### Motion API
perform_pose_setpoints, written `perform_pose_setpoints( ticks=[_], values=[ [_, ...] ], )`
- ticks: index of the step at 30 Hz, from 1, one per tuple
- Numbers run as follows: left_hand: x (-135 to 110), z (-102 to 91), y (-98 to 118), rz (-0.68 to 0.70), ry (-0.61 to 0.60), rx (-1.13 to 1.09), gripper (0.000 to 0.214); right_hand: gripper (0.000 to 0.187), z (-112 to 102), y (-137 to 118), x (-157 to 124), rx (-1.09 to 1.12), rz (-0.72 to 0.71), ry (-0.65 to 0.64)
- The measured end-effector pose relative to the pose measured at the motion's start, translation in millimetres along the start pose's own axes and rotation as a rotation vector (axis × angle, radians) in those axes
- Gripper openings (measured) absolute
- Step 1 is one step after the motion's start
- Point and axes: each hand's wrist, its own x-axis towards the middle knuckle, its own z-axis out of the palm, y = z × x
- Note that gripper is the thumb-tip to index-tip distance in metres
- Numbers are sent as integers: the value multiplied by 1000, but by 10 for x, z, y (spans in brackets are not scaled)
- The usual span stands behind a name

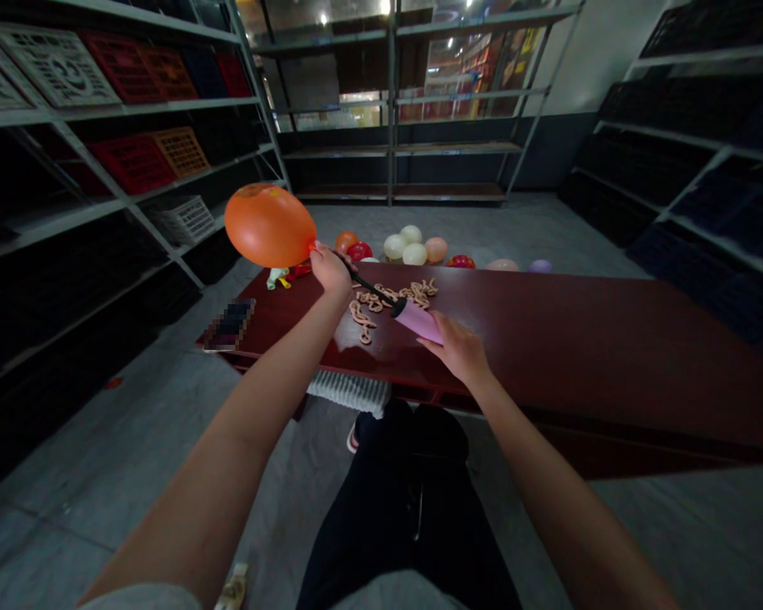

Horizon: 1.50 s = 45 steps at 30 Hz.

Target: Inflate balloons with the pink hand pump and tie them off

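An inflated orange balloon (pixel 270 225) hangs off to the left, its neck pinched in my left hand (pixel 331 269). The black rod of a balloon pump (pixel 420 320) runs from beside that hand down to a pink barrel. My right hand (pixel 461 349) is wrapped around this pink barrel. How the balloon's neck meets the pump is hidden by my left fingers. Below the pump, several tan twisted strips (pixel 364 320) lie in loose piles on the dark red table (pixel 578 339). Near the balloon, limp uninflated balloons (pixel 284 278) rest at the table's back left.
A phone-like blurred item (pixel 230 324) lies at the table's left corner. Beyond the table, inflated balloons (pixel 413 253) sit on the floor. Shelving with crates (pixel 184 151) lines the left; metal racks (pixel 391 148) stand behind. A grey ribbed cushion (pixel 349 390) juts from under the front edge.
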Motion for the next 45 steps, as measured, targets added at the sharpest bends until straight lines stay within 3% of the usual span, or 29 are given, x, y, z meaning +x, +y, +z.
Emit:
perform_pose_setpoints(
  ticks=[5,9,14,18,23,26,37,45],
  values=[
    [105,-55,303,24,7,-42,29,51,1,-20,-12,51,-42,29],
    [13,89,321,60,-22,-93,28,50,14,33,-25,54,-11,70],
    [-176,355,118,33,-57,-122,31,49,11,100,-28,37,40,95],
    [-484,514,-149,8,-158,-122,32,50,23,104,-28,51,82,106],
    [-944,511,-483,-18,-254,-110,37,52,23,96,-34,55,144,84],
    [-1016,447,-555,-20,-237,-117,40,50,7,86,-29,71,136,70],
    [-630,169,-405,-58,-155,-41,34,49,-30,-10,-56,56,57,31],
    [-11,-143,10,-51,-13,-89,31,47,-44,-41,-33,48,-40,2]
  ],
)
